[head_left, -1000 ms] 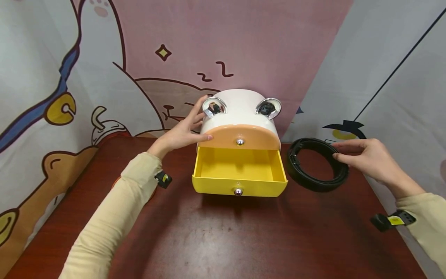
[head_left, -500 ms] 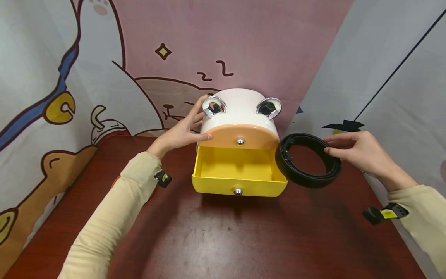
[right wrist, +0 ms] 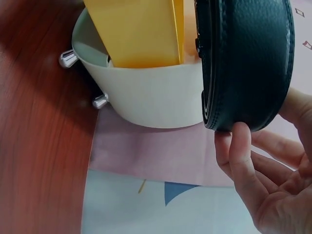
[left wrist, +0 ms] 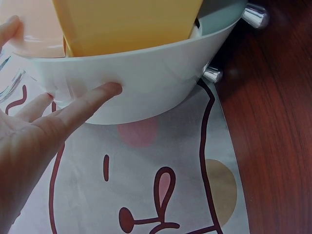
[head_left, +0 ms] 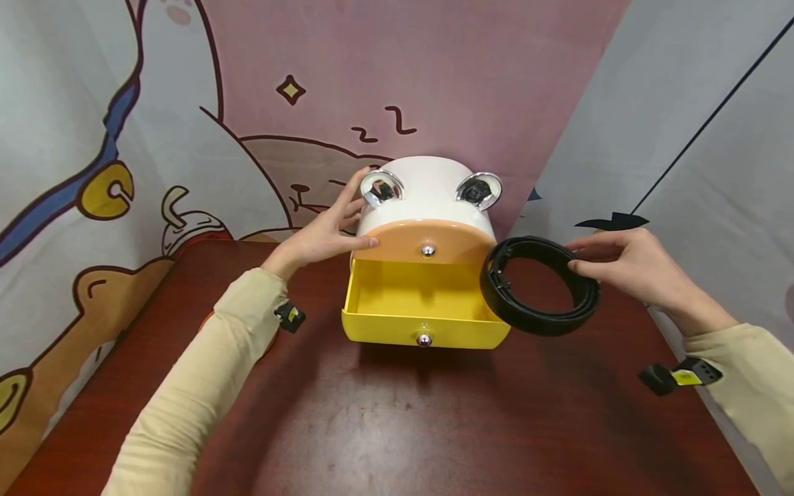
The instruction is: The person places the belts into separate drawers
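A small white drawer box (head_left: 428, 180) with two silvery round eyes stands on the table. Its orange upper drawer (head_left: 397, 241) is closed, and the yellow lower drawer (head_left: 397, 331) is pulled out with a bare bottom. My left hand (head_left: 322, 238) rests on the box's left side, thumb on the orange front and straight fingers spread along the white wall (left wrist: 146, 87). Between thumb and fingers, my right hand (head_left: 645, 265) pinches a coiled black belt (head_left: 540, 324) by its right edge. The belt is held up and overlaps the yellow drawer's right corner in the head view.
The dark red wooden table (head_left: 384, 427) extends in front of the box. A cartoon-print cloth (head_left: 496, 89) hangs close behind it. Part of a round orange-red edge (head_left: 207, 321) shows beside my left sleeve.
My right hand has brought the belt leftward and slightly up, from beside the box to over the yellow drawer's right corner. My left hand and the box have stayed put.
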The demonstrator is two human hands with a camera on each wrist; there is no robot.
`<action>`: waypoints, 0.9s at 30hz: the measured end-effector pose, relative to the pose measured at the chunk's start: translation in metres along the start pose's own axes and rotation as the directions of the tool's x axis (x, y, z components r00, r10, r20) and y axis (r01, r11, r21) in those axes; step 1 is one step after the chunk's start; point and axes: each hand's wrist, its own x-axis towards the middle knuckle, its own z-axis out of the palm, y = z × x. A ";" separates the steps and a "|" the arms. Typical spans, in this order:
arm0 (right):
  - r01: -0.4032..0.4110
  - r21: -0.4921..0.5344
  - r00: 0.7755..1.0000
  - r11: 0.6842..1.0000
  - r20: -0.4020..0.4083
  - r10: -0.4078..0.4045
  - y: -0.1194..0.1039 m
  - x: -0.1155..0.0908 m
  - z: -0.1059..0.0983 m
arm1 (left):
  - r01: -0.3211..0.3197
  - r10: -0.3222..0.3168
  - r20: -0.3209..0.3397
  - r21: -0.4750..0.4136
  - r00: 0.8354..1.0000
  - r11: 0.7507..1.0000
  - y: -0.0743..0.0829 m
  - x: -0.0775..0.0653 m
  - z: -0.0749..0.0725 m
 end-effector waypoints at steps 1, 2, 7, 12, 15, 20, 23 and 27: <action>0.003 0.004 1.000 1.000 0.001 -0.003 -0.001 0.000 0.001 | -0.003 0.003 0.001 -0.002 1.000 1.000 0.000 0.000 0.000; 0.006 0.007 1.000 1.000 -0.001 -0.006 -0.002 0.000 0.001 | -0.003 0.003 0.000 -0.001 1.000 1.000 0.000 0.000 0.000; 0.030 0.045 1.000 0.999 -0.010 -0.029 -0.010 0.001 0.006 | -0.009 0.009 -0.002 -0.003 1.000 1.000 0.000 0.000 0.000; 0.086 0.090 0.996 0.992 -0.002 -0.086 -0.013 0.002 0.011 | -0.008 0.008 -0.002 -0.005 1.000 1.000 0.000 0.001 -0.001; 0.088 0.081 0.996 0.993 -0.005 -0.088 -0.019 0.001 0.015 | -0.004 0.004 -0.003 -0.001 1.000 1.000 0.000 0.002 -0.001; 0.097 0.102 0.995 0.990 0.016 -0.099 -0.026 0.001 0.020 | -0.003 0.003 -0.001 -0.006 1.000 1.000 0.000 0.002 -0.001; 0.119 0.130 0.991 0.984 0.041 -0.125 -0.027 0.001 0.022 | -0.001 0.001 0.001 -0.013 1.000 1.000 0.000 0.001 -0.001; 0.126 0.124 0.990 0.984 0.045 -0.132 -0.030 0.002 0.026 | 0.000 0.001 0.007 -0.023 1.000 1.000 0.001 0.001 0.000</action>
